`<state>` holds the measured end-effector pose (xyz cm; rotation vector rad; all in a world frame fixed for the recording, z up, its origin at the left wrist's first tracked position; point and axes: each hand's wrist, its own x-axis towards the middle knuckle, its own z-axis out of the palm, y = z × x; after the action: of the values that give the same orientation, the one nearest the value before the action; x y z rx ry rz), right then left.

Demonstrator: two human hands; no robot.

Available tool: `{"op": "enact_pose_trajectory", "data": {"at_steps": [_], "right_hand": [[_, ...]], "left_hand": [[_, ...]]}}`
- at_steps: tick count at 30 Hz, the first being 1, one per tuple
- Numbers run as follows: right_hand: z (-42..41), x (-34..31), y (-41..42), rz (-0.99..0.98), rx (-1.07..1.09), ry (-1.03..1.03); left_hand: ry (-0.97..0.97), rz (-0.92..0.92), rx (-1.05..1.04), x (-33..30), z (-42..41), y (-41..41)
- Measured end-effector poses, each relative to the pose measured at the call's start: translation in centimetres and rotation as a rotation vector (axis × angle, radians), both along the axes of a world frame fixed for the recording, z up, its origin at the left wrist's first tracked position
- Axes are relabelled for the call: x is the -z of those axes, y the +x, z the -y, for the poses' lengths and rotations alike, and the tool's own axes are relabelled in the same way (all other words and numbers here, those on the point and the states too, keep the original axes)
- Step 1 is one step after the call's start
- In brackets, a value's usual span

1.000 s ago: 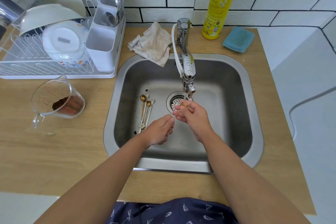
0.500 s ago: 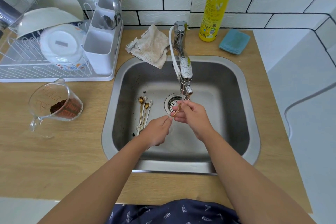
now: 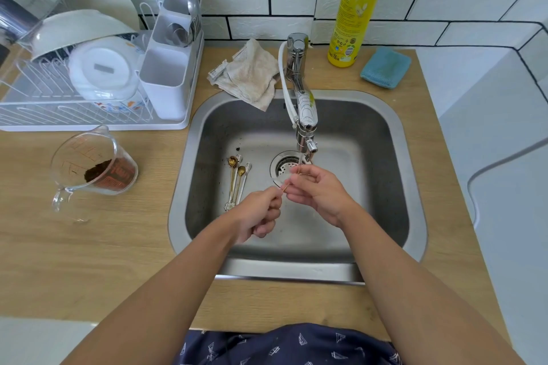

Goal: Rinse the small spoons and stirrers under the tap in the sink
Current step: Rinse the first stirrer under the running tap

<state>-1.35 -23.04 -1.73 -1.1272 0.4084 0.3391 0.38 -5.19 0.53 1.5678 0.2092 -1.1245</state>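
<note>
A thin gold spoon (image 3: pixel 285 186) is held over the drain (image 3: pixel 285 167) of the steel sink (image 3: pixel 394 157), just under the tap (image 3: pixel 305 115) spout. My left hand (image 3: pixel 261 210) pinches its lower end. My right hand (image 3: pixel 318 191) closes its fingers around the upper end, so the bowl is hidden. A thin stream of water falls from the spout onto my right fingers. Several small gold and silver spoons and stirrers (image 3: pixel 237 179) lie side by side on the sink floor, left of the drain.
A white dish rack (image 3: pixel 89 92) with bowls and a cutlery holder stands at the back left. A glass measuring jug (image 3: pixel 95 166) with brown grounds sits left of the sink. A beige cloth (image 3: pixel 252 74), yellow detergent bottle (image 3: pixel 358 6) and blue sponge (image 3: pixel 385 68) line the back.
Both hands stay on the gold spoon under the spout, working slightly along it. The spoons on the sink floor have not moved.
</note>
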Motion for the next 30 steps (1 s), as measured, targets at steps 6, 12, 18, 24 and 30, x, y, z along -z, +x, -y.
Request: {"op": "enact_pose_trajectory", "data": {"at_steps": [6, 12, 18, 24, 30], "right_hand": [[-0.5, -0.5, 0.6, -0.061, 0.000, -0.100], [-0.7, -0.3, 0.4, 0.023, 0.066, -0.060], [-0.4, 0.0, 0.1, 0.069, -0.059, -0.229], [-0.6, 0.2, 0.3, -0.007, -0.016, -0.395], [-3.2, 0.5, 0.6, -0.057, 0.200, -0.300]], "left_hand": [[0.085, 0.113, 0.051, -0.4, 0.5, -0.3], [-0.036, -0.065, -0.024, -0.7, -0.2, 0.3], [-0.060, -0.178, 0.114, -0.6, -2.0, 1.0], [0.428, 0.531, 0.400, -0.3, -1.5, -0.1], [-0.007, -0.007, -0.118, -0.5, 1.4, -1.9]]}}
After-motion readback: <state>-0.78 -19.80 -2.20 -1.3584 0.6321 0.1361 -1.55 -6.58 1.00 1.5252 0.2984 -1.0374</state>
